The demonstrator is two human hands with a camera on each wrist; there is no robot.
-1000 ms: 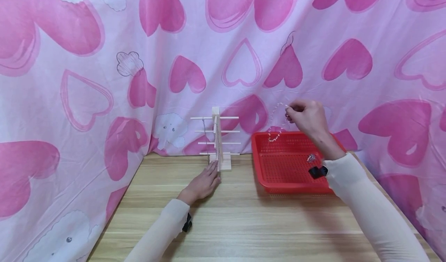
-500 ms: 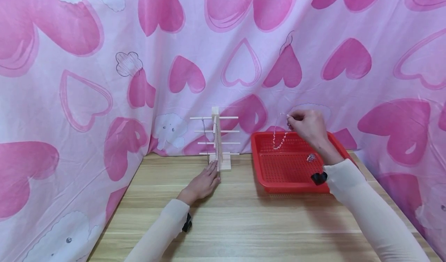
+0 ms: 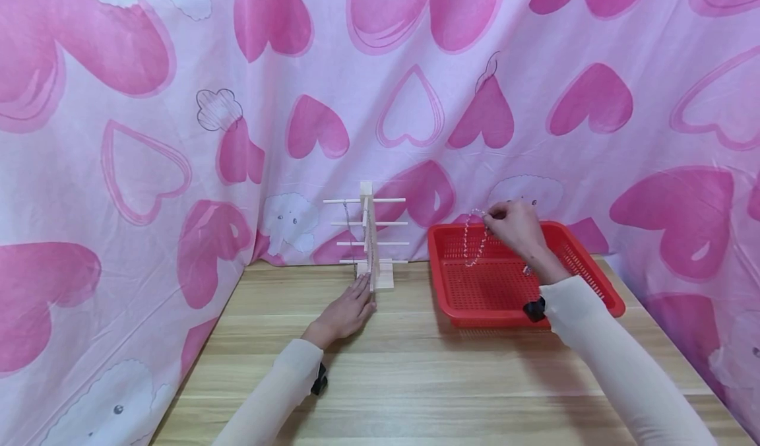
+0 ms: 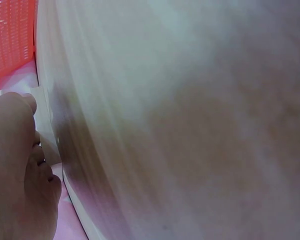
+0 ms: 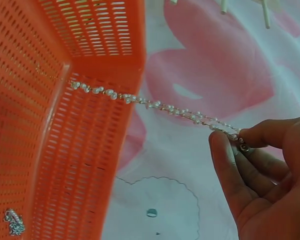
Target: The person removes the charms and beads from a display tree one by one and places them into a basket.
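Note:
Between its thumb and forefinger my right hand [image 3: 519,229] pinches a pearl necklace [image 5: 111,94], white beads on a thin gold-coloured chain. The necklace hangs as a loop over the back left part of the red basket [image 3: 475,318]. At the left, the fingers of my left hand [image 3: 344,312] lie extended against the base of a wooden rack [image 3: 367,189] with several thin pegs. A dark thin chain [image 3: 348,222] hangs from the rack's upper left peg. Another strand runs down near the post, too small to make out.
A small heap of silver-coloured chain [image 5: 14,222] lies in the basket, partly behind my right arm in the head view. A wood-grain table [image 3: 404,380] carries the rack and basket. Pink heart-patterned cloth [image 3: 320,126] hangs close behind them.
My right hand has come down with the necklace, closer to the basket, and the loop has swung and turned. The left hand stays at the rack's base.

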